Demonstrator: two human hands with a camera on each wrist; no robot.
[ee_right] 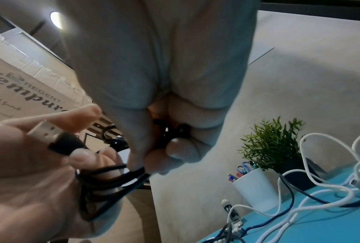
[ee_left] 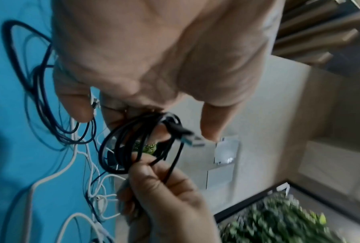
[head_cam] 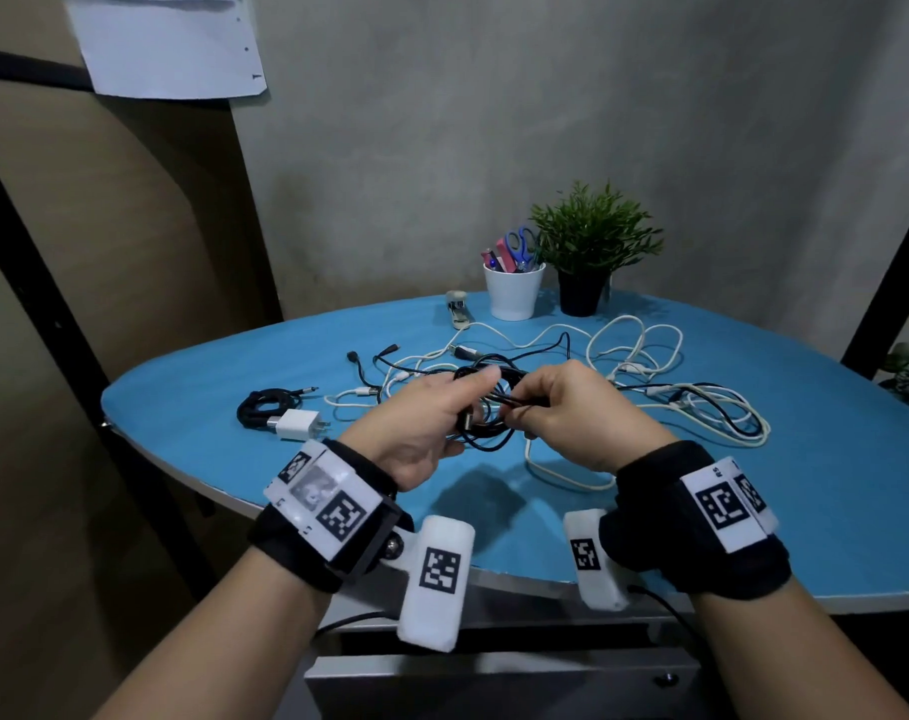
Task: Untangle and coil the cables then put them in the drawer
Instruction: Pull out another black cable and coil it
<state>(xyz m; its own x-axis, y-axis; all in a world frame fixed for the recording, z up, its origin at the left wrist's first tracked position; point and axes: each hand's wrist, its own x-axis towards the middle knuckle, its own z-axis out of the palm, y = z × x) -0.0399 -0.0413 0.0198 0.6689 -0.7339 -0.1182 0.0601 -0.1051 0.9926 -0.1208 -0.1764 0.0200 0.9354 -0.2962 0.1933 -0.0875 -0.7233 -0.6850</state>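
Note:
Above the blue table (head_cam: 208, 387), both hands hold one black cable wound into a small coil (head_cam: 486, 431). My left hand (head_cam: 457, 407) grips the coil, with its USB plug (ee_left: 192, 140) sticking out by the thumb. My right hand (head_cam: 535, 402) pinches strands of the same coil (ee_left: 120, 148) from the other side. In the right wrist view the plug (ee_right: 48, 136) lies across the left fingers. A loose tangle of white and black cables (head_cam: 650, 366) lies on the table behind the hands. Another coiled black cable (head_cam: 263, 407) rests at the left beside a white charger (head_cam: 299, 424).
A white cup (head_cam: 513, 296) with scissors and pens, a potted plant (head_cam: 590, 246) and a stapler (head_cam: 457, 310) stand at the table's back. A grey drawer front (head_cam: 494, 683) with a small knob sits under the near edge. A black frame post rises at the left.

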